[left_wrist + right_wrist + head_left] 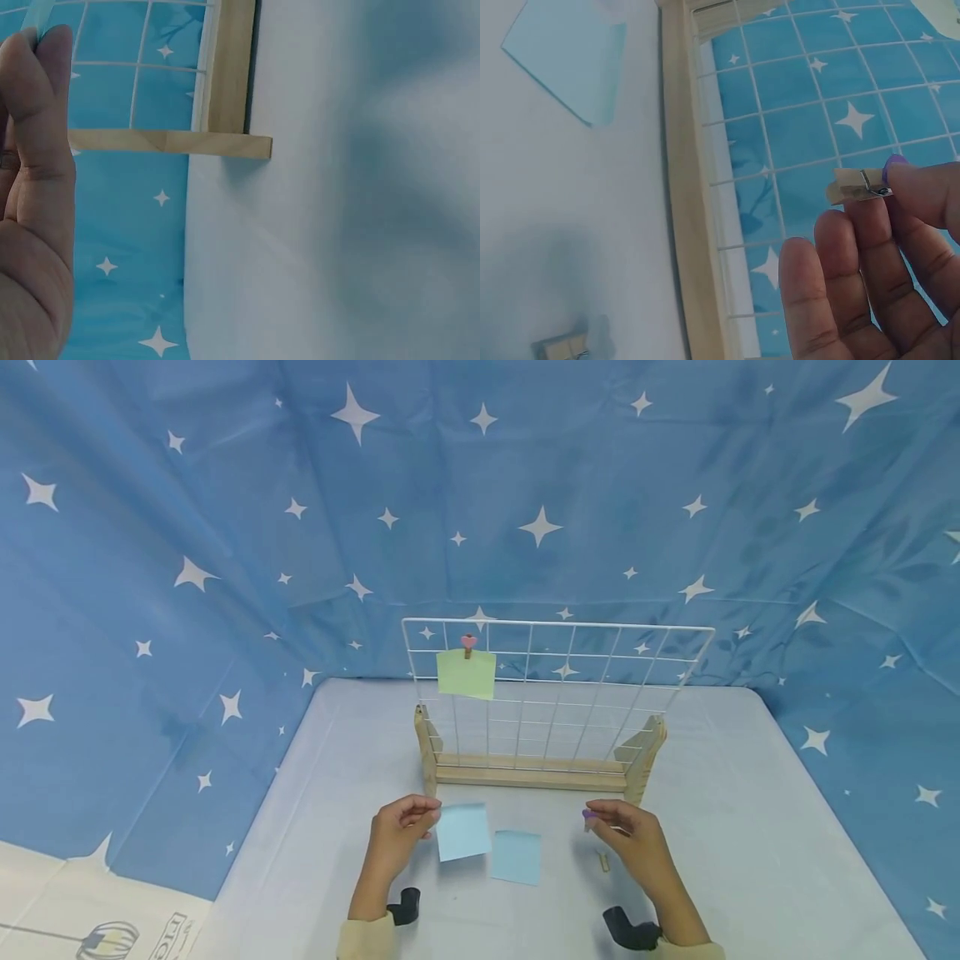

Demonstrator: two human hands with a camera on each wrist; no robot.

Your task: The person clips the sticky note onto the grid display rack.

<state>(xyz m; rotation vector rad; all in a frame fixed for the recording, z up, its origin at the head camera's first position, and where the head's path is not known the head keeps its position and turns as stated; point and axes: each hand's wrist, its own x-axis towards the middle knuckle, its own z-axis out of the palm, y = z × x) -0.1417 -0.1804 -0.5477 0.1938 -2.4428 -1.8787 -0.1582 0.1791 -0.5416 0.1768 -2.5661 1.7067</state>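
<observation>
My left hand (pixel 397 839) pinches a light-blue sticky note (pixel 463 832) by its upper left side, above the table. Only a sliver of blue paper (pixel 37 15) shows at those fingertips in the left wrist view. Between thumb and fingers, my right hand (pixel 633 842) holds a small wooden clothespin (pixel 850 184) with a purple decoration (pixel 894 166). Its clamping end points away from the thumb. Another light-blue note (pixel 516 857) lies on the table between the hands. A second small clothespin (pixel 603 862) lies below the right hand.
Behind the hands stands a white wire grid (pixel 573 624) in a wooden base (pixel 531 778). A green note (pixel 465 675) hangs at its upper left under a pink heart clothespin (pixel 468 644). A blue star-patterned curtain (pixel 540 560) surrounds the white table (pixel 742 827).
</observation>
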